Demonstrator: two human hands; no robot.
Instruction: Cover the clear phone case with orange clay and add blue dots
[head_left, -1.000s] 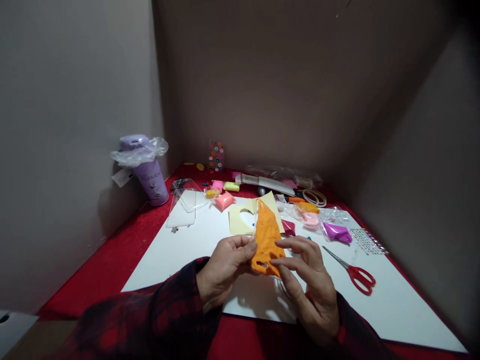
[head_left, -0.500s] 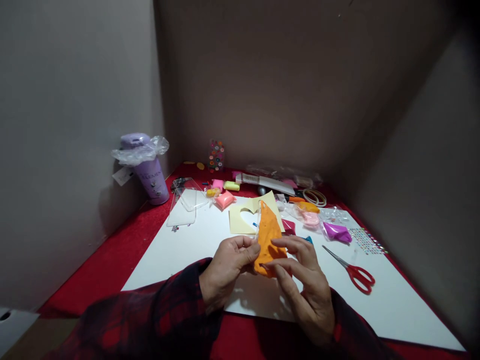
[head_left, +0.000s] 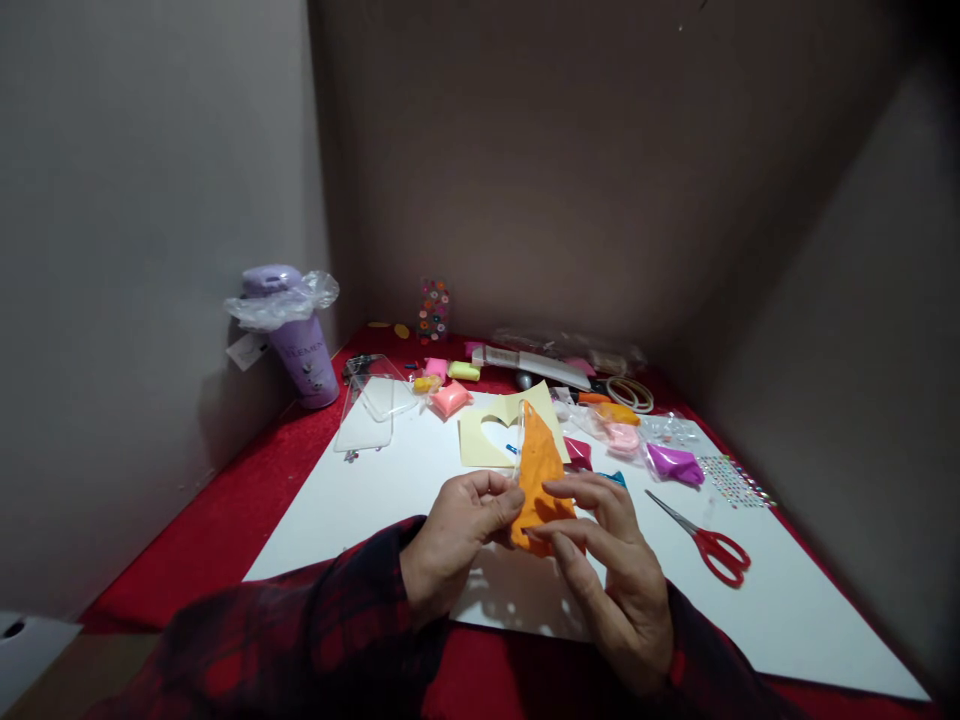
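My left hand (head_left: 461, 525) grips the lower left edge of a clear phone case (head_left: 519, 428), thumb on top. Orange clay (head_left: 541, 460) is spread in a layer over most of the case, leaving a see-through strip along its upper left edge. The case is tilted up above the white board (head_left: 390, 540). My right hand (head_left: 619, 590) rests its fingertips on the clay's lower right part, fingers apart and the thumb near the bottom edge. Behind the case lies a cream paper (head_left: 480, 445) with a heart-shaped hole.
Red-handled scissors (head_left: 716, 553) lie at the right, near a sheet of gems (head_left: 735, 482) and bagged purple clay (head_left: 675, 463). Two clear cases (head_left: 365, 435) lie at the left, beside bagged coral clay (head_left: 451, 400). A purple tumbler (head_left: 304, 360) stands on the red cloth (head_left: 225, 535).
Both hands and the clay-covered case have shifted very slightly to the right. Their hold and touch look the same.
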